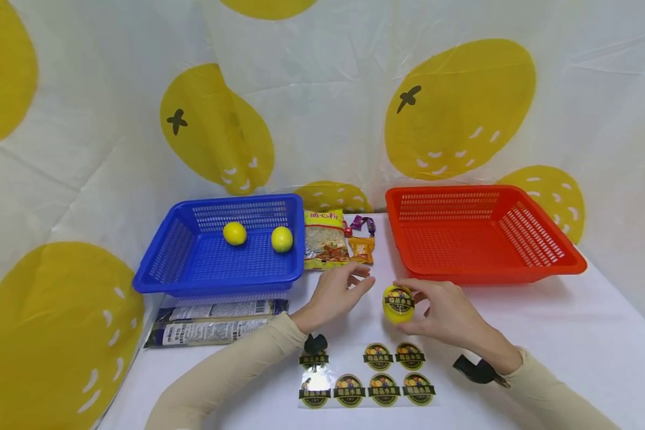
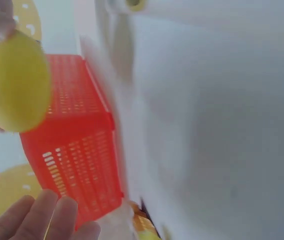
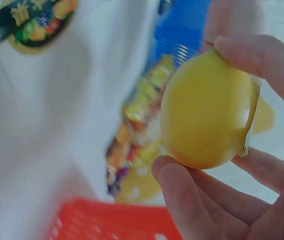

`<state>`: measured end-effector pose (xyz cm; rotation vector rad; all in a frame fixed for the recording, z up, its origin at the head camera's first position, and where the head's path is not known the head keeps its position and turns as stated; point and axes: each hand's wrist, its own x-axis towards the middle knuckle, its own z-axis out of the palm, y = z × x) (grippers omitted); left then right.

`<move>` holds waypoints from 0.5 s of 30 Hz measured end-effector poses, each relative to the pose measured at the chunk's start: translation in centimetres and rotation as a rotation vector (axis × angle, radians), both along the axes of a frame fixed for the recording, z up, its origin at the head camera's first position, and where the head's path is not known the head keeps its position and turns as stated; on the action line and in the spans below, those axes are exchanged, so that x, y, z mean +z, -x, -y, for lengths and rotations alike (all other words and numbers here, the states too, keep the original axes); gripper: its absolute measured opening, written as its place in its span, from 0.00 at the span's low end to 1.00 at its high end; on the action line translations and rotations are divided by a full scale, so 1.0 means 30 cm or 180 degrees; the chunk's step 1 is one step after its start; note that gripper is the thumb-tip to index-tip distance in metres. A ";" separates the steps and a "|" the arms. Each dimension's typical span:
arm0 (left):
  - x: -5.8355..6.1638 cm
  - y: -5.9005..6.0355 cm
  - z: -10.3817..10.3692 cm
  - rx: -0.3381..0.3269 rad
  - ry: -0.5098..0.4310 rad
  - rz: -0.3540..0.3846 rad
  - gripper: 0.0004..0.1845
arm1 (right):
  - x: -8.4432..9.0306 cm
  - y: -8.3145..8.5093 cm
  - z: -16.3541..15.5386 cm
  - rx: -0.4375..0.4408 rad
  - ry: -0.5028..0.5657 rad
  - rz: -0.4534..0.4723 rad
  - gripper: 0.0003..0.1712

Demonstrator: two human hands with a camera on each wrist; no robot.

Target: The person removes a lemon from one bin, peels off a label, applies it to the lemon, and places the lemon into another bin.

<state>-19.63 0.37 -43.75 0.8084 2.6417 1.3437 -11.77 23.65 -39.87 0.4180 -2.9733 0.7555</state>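
My right hand (image 1: 427, 306) grips a yellow lemon (image 1: 399, 304) just above the white table, between thumb and fingers; a round dark label is stuck on its near face. The right wrist view has the lemon (image 3: 207, 110) close up, with fingers (image 3: 197, 200) curled round it. My left hand (image 1: 355, 285) hovers a little left of the lemon with relaxed fingers and holds nothing. In the left wrist view the lemon (image 2: 17, 82) is at the upper left, above my left fingers (image 2: 37, 220).
A sticker sheet (image 1: 365, 373) with several round labels lies in front of me. The blue basket (image 1: 220, 283) holds two lemons (image 1: 235, 233) (image 1: 282, 239). The red basket (image 1: 494, 273) stands at the right. Snack packets (image 1: 325, 239) lie between the baskets, long packets (image 1: 215, 322) at the left.
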 end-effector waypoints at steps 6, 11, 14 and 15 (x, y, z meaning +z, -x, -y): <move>0.028 0.027 -0.063 -0.0086 0.0139 0.0012 0.19 | 0.090 -0.043 -0.096 -0.0114 0.0038 -0.0264 0.43; 0.041 0.059 -0.114 -0.0154 0.0383 -0.0140 0.23 | 0.138 -0.051 -0.191 -0.0256 0.0001 -0.0637 0.43; 0.044 0.076 -0.144 -0.0170 0.0438 -0.0147 0.27 | 0.156 -0.040 -0.245 -0.0321 -0.0034 -0.0808 0.42; 0.045 0.082 -0.153 -0.0168 0.0438 -0.0126 0.29 | 0.162 -0.034 -0.263 -0.0351 -0.0026 -0.0832 0.41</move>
